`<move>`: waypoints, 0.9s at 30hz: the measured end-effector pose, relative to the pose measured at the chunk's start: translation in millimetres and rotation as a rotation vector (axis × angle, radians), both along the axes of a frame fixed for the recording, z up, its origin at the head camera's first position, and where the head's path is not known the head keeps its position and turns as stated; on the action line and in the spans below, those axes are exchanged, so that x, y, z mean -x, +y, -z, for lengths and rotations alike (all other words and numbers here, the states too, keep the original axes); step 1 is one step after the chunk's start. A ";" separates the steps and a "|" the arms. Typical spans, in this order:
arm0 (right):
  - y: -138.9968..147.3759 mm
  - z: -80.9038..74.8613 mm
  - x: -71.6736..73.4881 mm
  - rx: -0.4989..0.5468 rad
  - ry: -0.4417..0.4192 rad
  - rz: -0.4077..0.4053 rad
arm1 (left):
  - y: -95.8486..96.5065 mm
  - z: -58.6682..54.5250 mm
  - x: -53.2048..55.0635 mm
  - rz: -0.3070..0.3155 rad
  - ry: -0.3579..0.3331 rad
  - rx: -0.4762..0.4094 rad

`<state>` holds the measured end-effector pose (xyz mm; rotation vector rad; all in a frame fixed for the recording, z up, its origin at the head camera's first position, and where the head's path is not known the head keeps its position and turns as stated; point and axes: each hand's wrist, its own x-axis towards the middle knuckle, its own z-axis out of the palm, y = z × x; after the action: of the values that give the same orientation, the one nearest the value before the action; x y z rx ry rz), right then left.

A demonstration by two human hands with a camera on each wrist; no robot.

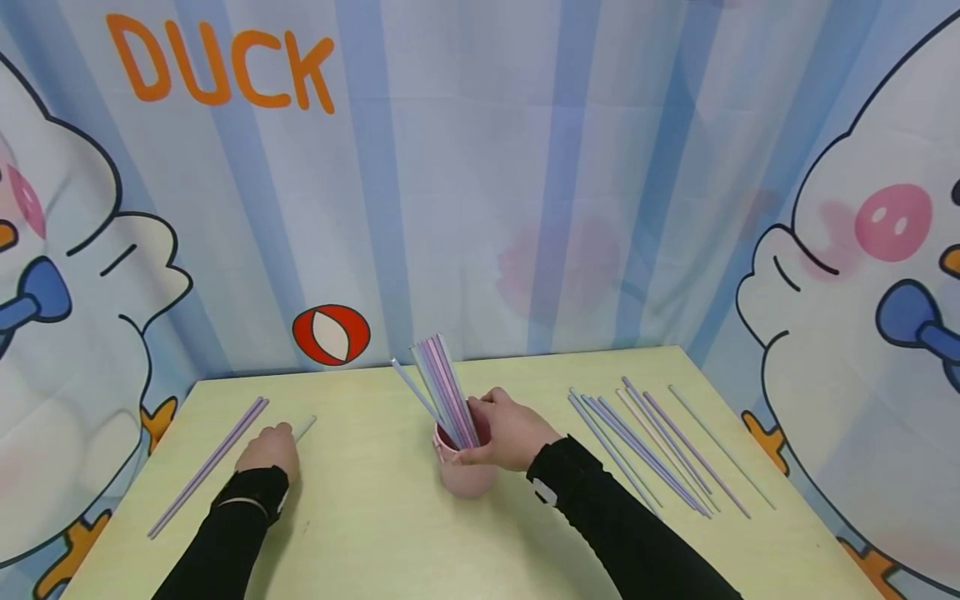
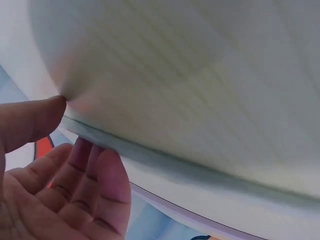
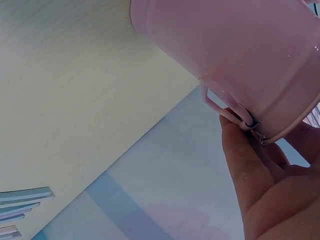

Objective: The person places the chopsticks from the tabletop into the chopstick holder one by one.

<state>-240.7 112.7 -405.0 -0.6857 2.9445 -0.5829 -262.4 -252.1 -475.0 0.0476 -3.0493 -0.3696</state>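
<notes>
My right hand (image 1: 513,429) grips a small pink bucket (image 1: 467,483) by its rim, thumb in front and fingers behind. In the right wrist view, fingertips meet the bucket's side handle (image 3: 215,103). Several straws (image 1: 442,383) in lilac, pale green and blue stand inside, one blue straw (image 1: 414,387) leaning left. On the left half of the table, my left hand (image 1: 270,454) reaches down over a pale green straw, its end (image 1: 305,427) poking out beyond the fingers. The left wrist view has the green straw (image 2: 165,162) between thumb and fingers, fingertips touching it and the thumb apart.
Purple straws (image 1: 210,467) lie to the left of my left hand. Right of the bucket, several blue, white, purple and green straws (image 1: 660,450) are spread on the pale wooden table (image 1: 360,533). A printed curtain (image 1: 465,208) hangs behind the table's back edge.
</notes>
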 end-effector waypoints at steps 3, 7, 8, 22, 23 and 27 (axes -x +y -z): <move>0.3 -0.1 -0.3 -0.001 0.002 0.000 | 6.5 -2.8 -1.3 0.031 0.003 0.012; 0.6 -0.1 -0.1 0.003 0.004 -0.001 | 15.5 -3.3 -2.4 0.048 0.002 0.018; 0.7 -0.2 0.0 0.003 0.004 -0.001 | 17.6 -3.2 -2.5 0.051 0.000 0.018; 0.3 0.7 0.0 -0.003 0.007 -0.003 | 39.8 -6.3 1.0 0.067 -0.031 -0.036; 0.3 0.4 -0.2 -0.001 0.006 -0.004 | 42.0 -9.9 1.7 0.062 -0.036 -0.050; 0.6 0.5 -0.1 0.002 0.000 0.002 | 49.7 -27.3 3.6 0.064 -0.030 -0.104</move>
<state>-240.6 113.4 -405.4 -0.6828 2.9453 -0.5862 -266.0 -202.4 -447.8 -0.0393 -3.0638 -0.5366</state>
